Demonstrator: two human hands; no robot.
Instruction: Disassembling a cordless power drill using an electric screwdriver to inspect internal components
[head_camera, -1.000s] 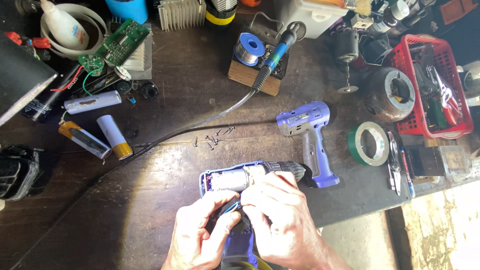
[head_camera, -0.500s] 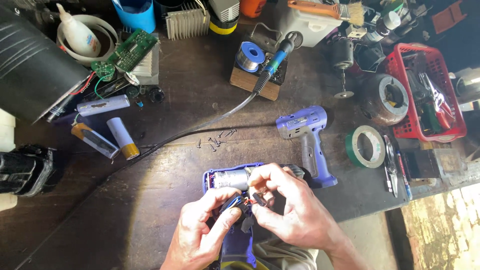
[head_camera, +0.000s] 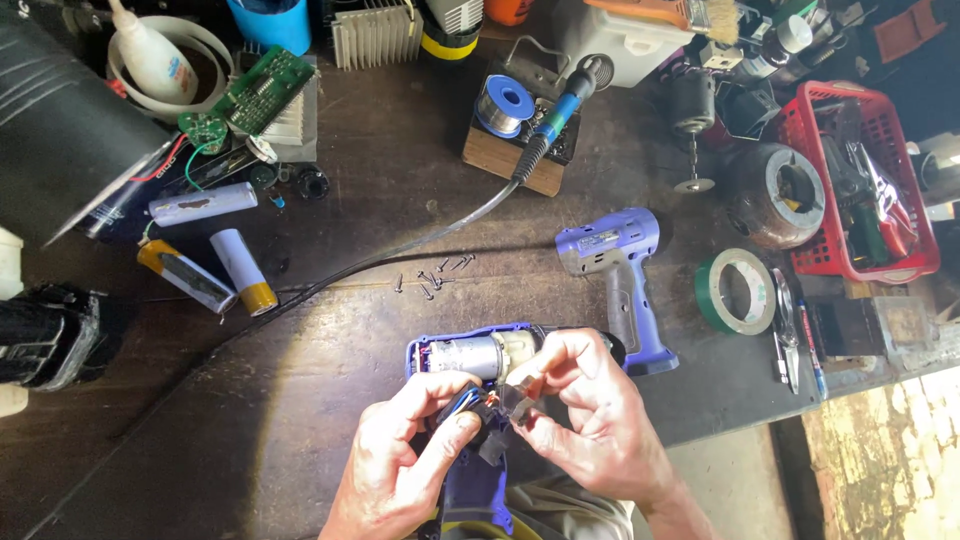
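At the lower centre of the frame, the left hand (head_camera: 400, 460) and right hand (head_camera: 590, 420) both pinch parts inside the opened purple drill half (head_camera: 470, 360) over the desk (head_camera: 300, 400).

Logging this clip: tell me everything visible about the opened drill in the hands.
The opened drill is a purple plastic half shell lying at the near edge of the workbench. Its silver motor sits exposed, with blue and red wires below it. The left hand and right hand pinch small dark parts at the wires. Its handle points toward the person.
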